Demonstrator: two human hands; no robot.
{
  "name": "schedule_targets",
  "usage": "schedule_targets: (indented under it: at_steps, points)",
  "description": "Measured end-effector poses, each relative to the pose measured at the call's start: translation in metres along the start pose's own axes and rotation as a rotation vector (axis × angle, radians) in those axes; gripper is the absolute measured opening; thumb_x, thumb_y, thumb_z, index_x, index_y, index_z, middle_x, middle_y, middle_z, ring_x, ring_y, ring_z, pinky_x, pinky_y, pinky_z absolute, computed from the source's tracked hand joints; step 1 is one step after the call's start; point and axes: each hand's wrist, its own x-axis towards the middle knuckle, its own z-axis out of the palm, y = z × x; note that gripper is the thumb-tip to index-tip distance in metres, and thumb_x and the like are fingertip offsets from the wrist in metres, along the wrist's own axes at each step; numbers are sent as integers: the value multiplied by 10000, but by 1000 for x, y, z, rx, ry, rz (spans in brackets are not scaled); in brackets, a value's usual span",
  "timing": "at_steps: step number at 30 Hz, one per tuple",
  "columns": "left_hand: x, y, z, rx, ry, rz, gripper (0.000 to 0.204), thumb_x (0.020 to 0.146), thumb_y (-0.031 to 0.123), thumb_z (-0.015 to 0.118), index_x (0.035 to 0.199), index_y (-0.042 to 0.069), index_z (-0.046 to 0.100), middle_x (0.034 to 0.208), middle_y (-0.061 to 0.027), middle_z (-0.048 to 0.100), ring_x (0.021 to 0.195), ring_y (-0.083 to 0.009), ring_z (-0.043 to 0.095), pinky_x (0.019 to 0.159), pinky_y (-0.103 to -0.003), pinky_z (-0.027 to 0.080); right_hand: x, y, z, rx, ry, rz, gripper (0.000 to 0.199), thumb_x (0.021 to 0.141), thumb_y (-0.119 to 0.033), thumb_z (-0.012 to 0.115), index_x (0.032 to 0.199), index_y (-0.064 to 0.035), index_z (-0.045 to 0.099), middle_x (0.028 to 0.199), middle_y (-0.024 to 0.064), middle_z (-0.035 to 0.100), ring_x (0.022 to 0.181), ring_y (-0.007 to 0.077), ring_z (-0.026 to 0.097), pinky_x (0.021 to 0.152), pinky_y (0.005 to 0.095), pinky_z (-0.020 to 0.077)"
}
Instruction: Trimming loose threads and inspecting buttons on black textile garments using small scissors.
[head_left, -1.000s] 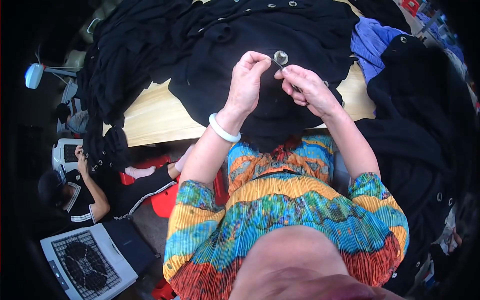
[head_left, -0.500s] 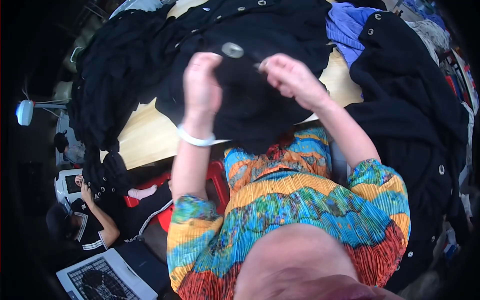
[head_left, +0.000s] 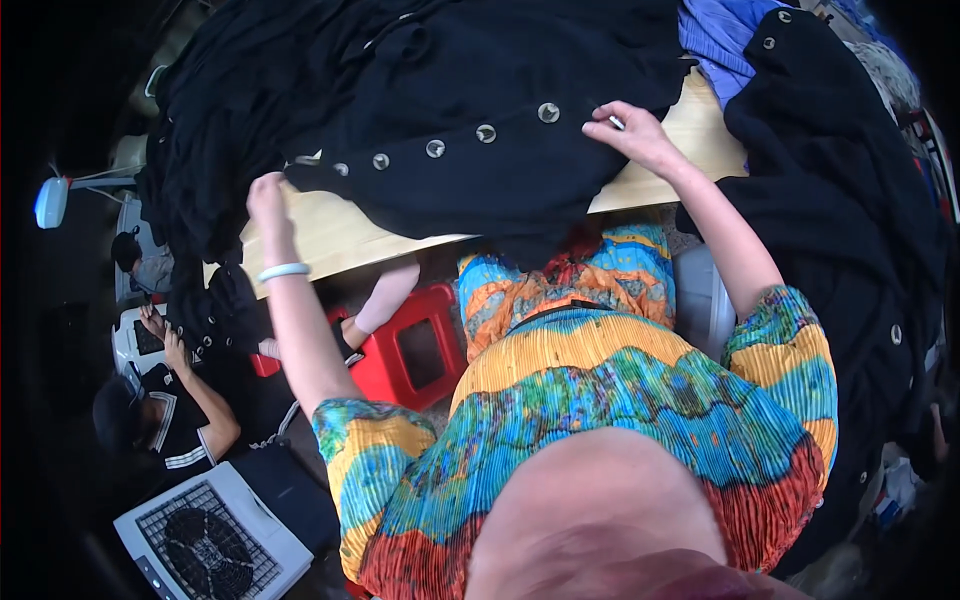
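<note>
While the left hand (head_left: 268,195) pinches the lower edge of the black buttoned garment (head_left: 470,120) spread on the wooden table (head_left: 330,235), the right hand (head_left: 632,135) presses curled fingers beside its button row, apparently laying it flat, so smoothing seems next

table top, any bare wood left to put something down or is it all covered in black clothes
Two bare patches on the wooden table: one along the near edge beside the left hand, under the black buttoned garment; one by the right hand, between that garment and the black pile at right. Everywhere else is crowded with cloth.
</note>
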Motion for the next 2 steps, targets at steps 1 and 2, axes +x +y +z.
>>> schedule_targets:
  at_steps: [1, 2]
  points:
    - [-18, -1, 17, 23, 101, 131, 142, 720, 59, 540, 824, 11, 623, 775, -110, 608, 752, -200, 562, 734, -282, 429, -3, 2, 8, -47, 57, 4, 521, 679, -446, 654, 976, -24, 584, 929, 134, 612, 867, 227, 591, 775, 293, 445]
    - [-18, -1, 17, 20, 100, 134, 142, 720, 59, 540, 824, 11, 623, 775, -110, 608, 752, -200, 562, 734, -282, 429, -5, 4, 13, -98, 116, 14, 551, 676, -456, 654, 1007, -23, 573, 962, 148, 605, 897, 242, 587, 791, 302, 446]
